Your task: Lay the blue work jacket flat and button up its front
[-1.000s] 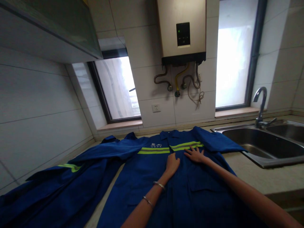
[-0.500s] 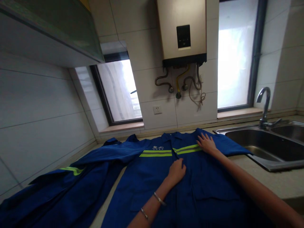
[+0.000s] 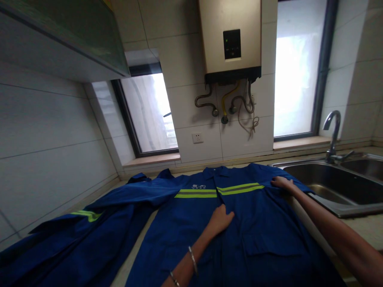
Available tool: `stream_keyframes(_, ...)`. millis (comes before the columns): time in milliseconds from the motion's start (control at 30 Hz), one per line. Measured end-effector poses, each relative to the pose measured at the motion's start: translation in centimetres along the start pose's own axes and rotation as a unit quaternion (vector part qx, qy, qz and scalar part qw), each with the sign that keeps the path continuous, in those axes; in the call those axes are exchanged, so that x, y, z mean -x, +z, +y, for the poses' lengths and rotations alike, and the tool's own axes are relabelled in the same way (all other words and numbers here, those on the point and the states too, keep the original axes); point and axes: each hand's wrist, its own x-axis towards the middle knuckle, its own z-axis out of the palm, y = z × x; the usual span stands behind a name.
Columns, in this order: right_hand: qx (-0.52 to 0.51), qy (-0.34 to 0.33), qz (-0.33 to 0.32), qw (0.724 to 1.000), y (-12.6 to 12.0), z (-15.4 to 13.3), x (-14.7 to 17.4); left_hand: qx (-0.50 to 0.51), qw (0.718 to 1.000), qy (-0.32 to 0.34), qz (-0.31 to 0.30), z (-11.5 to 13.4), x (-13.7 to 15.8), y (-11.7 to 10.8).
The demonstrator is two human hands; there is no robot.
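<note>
While a two-basin steel sink is set into the counter at right, a blue work jacket lies spread front up beside it, with lime-and-grey chest stripes, white lettering and a flapped pocket. The left hand curls at the jacket's front opening, the right hand at a sleeve; whether either grips cloth, I cannot tell.

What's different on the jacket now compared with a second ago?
The right hand has moved outward to the right, off the chest near the reflective stripe and onto the sleeve. Its spread fingers have curled; whether they grip the cloth is unclear. The left hand stays by the front opening, below the stripe. The jacket still lies spread out, front up.
</note>
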Motion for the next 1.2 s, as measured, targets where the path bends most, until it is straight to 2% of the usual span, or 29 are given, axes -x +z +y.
stream_keyframes(100,-0.023,-0.049,-0.023,0.998,0.4,-5.6,0.6,-0.169,0.983,0.040,0.061,1.8,1.9,1.3)
stream_keyframes(233,-0.095,-0.171,-0.066,0.978,4.2,-15.2,4.7,-0.315,0.939,0.054,0.127,3.1,3.5,3.4)
stream_keyframes(300,-0.131,-0.208,-0.077,0.966,6.3,-18.9,6.6,-0.353,0.923,0.064,0.138,3.9,4.6,3.9)
stream_keyframes(367,-0.166,-0.224,-0.081,0.957,7.8,-20.9,7.3,-0.372,0.919,0.066,0.114,4.9,6.1,3.8)
stream_keyframes(467,-0.215,-0.210,-0.087,0.950,9.0,-20.9,6.2,-0.365,0.926,0.076,0.050,6.3,7.8,2.3)
stream_keyframes(533,-0.243,-0.194,-0.099,0.945,9.5,-19.9,4.8,-0.335,0.938,0.094,0.005,6.2,7.4,0.3)
stream_keyframes(600,-0.267,-0.184,-0.112,0.940,10.1,-18.9,3.9,-0.277,0.955,0.095,-0.046,5.0,5.1,-2.1)
stream_keyframes(633,-0.277,-0.182,-0.115,0.937,10.3,-18.5,3.7,-0.238,0.966,0.074,-0.074,4.0,3.3,-3.3)
stream_keyframes(667,-0.285,-0.182,-0.116,0.934,10.5,-18.3,3.6,-0.193,0.977,0.052,-0.075,2.9,1.2,-4.3)
stream_keyframes(700,-0.292,-0.184,-0.114,0.932,10.7,-18.2,3.6,-0.157,0.987,0.028,-0.013,1.6,-1.0,-5.1)
stream_keyframes(733,-0.296,-0.188,-0.109,0.930,10.8,-18.2,3.7,-0.124,0.989,0.007,0.082,0.4,-3.3,-5.5)
stream_keyframes(800,-0.295,-0.201,-0.091,0.930,10.8,-18.4,4.0,-0.094,0.985,-0.001,0.144,-1.6,-7.3,-5.6)
stream_keyframes(933,-0.257,-0.225,-0.044,0.939,10.4,-18.6,4.3,-0.030,0.989,0.008,0.145,-4.0,-11.9,-3.5)
stream_keyframes(1067,-0.191,-0.243,-0.026,0.950,10.5,-19.2,4.4,0.024,0.985,0.018,0.171,-5.5,-13.8,-2.1)
stream_keyframes(1200,-0.114,-0.263,-0.021,0.958,10.7,-20.7,4.2,0.067,0.982,0.019,0.174,-6.7,-14.8,-2.0)
